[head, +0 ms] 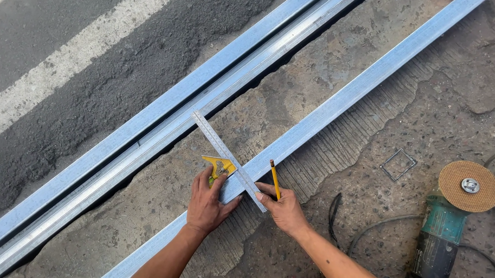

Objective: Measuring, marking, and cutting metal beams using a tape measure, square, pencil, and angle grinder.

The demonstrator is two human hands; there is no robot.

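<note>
A: Where is your left hand (207,201) right now?

B: It lies flat over the yellow head of the combination square (224,164), fingers spread and pressing it down against the near edge of the metal channel (338,107). That grip is loose and wide, a palm-down press and not a closed fist.

A: And the square's blade?

B: The steel ruler runs across the channel at a slant, from the concrete beyond it down to just past your right thumb. It rests on top of the channel.

A: What does your right hand (284,208) have?

B: Your fingers are closed around a yellow pencil (275,179), which stands nearly upright with its dark end up, just beside the ruler's right edge. Your thumb touches the ruler's lower end.

A: What lies around you?

B: The channel runs diagonally across rough concrete pavement (362,177). Further left, two more long metal sections (165,119) lie side by side, parallel to it, next to asphalt with a white painted line (73,53). To your right, an angle grinder (446,231) with a green body and a tan disc rests on the concrete, well apart from your hands, its dark cord (366,227) looping toward you. A small square wire loop (398,164) lies between.
</note>
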